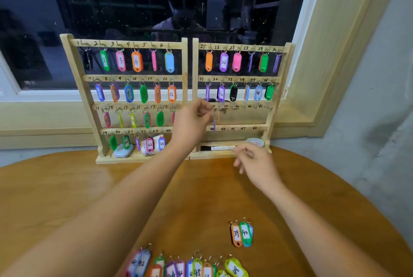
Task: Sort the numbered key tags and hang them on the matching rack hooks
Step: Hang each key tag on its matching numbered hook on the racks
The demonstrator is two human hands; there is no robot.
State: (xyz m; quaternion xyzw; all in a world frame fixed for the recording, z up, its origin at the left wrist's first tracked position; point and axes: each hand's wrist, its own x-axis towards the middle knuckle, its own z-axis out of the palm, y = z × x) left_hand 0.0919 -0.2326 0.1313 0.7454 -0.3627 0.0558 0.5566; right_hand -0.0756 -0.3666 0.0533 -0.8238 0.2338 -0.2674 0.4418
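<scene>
Left hand (pixel 192 120): up at the third row of the right rack (pixel 241 126); curled fingers pinch the top of a thin purple tag (pixel 214 125), which hangs down edge-on.
Right hand (pixel 254 162): low by the rack's base, fingers loosely bent, holding nothing; blurry.
Racks: the left rack (pixel 138 78) and its twin are pale wood, with small hooks and pen numbers.
Hung tags: smooth plastic ovals on metal rings.
Loose tags: orange 39 tag (pixel 236 234) touches green 40 tag (pixel 245 233); a row of tags (pixel 196 265) lies nearer.
Table (pixel 89 187): round, shiny brown wood.
</scene>
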